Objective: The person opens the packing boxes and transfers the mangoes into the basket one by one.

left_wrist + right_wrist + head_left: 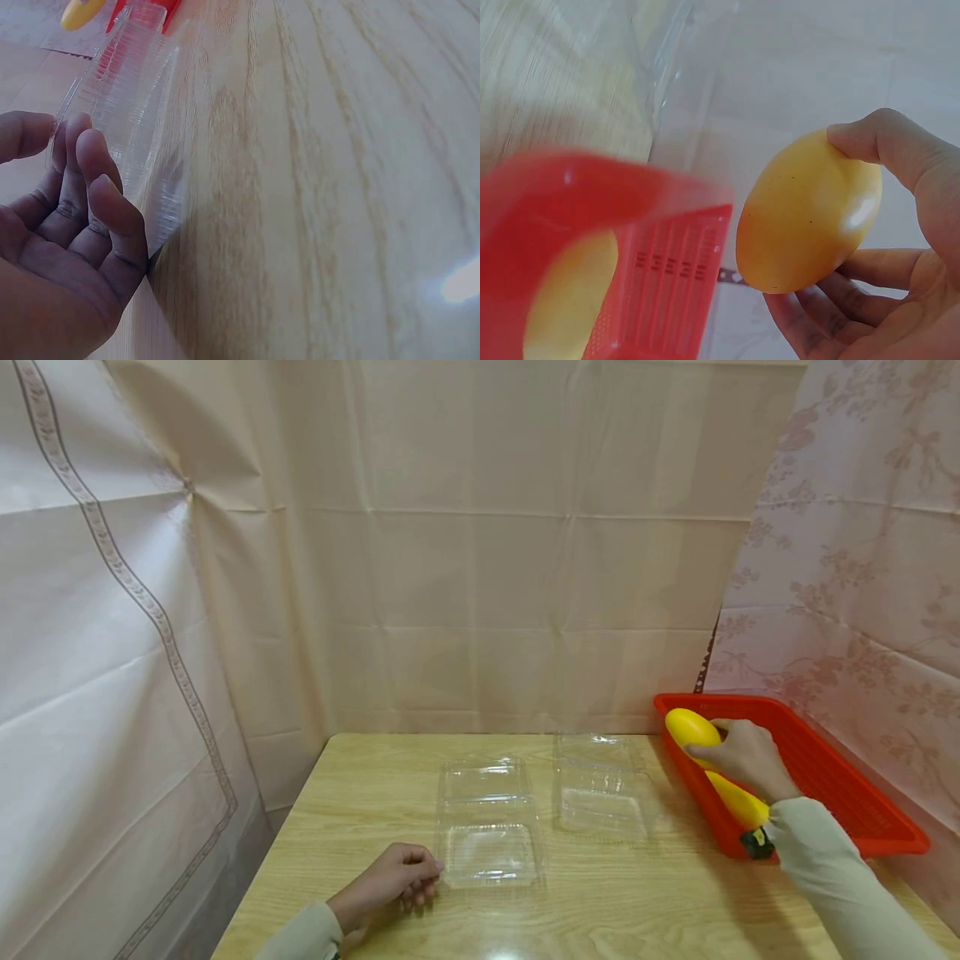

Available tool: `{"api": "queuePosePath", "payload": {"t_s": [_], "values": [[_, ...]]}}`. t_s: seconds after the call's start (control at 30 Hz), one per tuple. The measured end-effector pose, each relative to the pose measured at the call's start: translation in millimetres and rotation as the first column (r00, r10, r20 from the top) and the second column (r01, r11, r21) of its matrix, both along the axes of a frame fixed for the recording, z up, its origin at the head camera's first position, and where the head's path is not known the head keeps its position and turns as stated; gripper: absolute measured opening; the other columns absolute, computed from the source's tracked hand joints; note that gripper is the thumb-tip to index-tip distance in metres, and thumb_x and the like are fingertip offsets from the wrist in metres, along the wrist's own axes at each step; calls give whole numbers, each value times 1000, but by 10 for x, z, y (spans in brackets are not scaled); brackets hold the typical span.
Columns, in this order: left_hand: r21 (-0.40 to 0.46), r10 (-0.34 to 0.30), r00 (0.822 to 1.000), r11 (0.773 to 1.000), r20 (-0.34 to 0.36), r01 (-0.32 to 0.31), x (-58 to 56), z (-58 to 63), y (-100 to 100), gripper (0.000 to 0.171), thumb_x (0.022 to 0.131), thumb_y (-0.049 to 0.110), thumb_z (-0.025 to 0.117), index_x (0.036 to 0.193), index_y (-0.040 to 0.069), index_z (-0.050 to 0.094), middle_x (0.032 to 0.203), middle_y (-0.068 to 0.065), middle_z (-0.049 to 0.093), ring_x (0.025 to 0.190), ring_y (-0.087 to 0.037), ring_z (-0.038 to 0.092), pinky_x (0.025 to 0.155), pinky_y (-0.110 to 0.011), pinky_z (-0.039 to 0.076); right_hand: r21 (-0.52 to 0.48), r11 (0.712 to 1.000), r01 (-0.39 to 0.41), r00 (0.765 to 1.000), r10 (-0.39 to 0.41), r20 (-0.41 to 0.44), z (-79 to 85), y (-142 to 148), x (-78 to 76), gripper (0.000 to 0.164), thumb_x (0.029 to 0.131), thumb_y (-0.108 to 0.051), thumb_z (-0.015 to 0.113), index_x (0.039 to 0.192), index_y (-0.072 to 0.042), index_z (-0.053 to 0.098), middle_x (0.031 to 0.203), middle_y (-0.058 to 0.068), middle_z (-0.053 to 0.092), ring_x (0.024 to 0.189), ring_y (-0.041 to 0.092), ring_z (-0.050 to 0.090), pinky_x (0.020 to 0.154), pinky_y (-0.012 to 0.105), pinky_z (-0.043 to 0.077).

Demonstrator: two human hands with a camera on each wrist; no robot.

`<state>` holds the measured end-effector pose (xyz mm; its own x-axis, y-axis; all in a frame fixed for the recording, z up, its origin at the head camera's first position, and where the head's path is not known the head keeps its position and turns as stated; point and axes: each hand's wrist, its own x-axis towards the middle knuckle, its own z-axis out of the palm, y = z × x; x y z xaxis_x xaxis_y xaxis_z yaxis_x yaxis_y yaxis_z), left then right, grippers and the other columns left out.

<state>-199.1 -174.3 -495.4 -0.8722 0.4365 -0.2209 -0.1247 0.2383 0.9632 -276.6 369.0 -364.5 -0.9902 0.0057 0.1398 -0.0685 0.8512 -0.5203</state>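
Note:
My right hand (750,760) grips a smooth yellow mango (806,217), thumb on one side and fingers on the other, above the left end of the red basket (885,843). A second yellow mango (738,802) lies inside the basket near its left wall. On the table, my left hand (393,877) pinches the left edge of an opened clear plastic clamshell box (487,856) between thumb and forefinger. In the left wrist view the remaining fingers (112,202) are curled beside the box's wall.
Another opened clear clamshell box (603,810) stands between the first box and the basket. The wooden table (360,785) meets a hanging beige cloth (465,568) at the back. Cloth also hangs at the left and right.

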Motion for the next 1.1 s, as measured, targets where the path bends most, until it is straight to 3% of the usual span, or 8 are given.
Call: {"api": "queuePosePath", "payload": {"t_s": [0.33, 0.77, 1.1], "values": [[6, -11, 1000, 1000, -10, 11, 0, -11, -7, 30, 103, 24, 63, 92, -4, 68, 75, -3, 67, 59, -10, 57, 51, -23, 45, 18, 999, 36, 999, -36, 34, -37, 289, -13, 75, 90, -47, 76, 129, 14, 57, 100, 18, 65, 83, 31, 56, 64, 33, 47], [-5, -1, 1000, 1000, -2, 1, -6, -10, -6, 29, 103, 24, 63, 92, -2, 68, 75, -3, 67, 59, -11, 58, 51, -23, 45, 26, 997, 76, 991, -79, 111, -134, 685, -22, 73, 89, -51, 76, 116, 15, 60, 85, 13, 61, 76, 29, 55, 61, 34, 47], [-2, 2, 1000, 1000, 7, -2, -1, 6, -4, 30, 103, 25, 64, 92, -4, 68, 75, -3, 67, 60, -11, 57, 52, -24, 45, 90, 992, 84, 987, -95, 133, -201, 870, -39, 88, 86, -54, 78, 124, 22, 55, 102, 30, 65, 83, 39, 55, 69, 44, 50]]}}
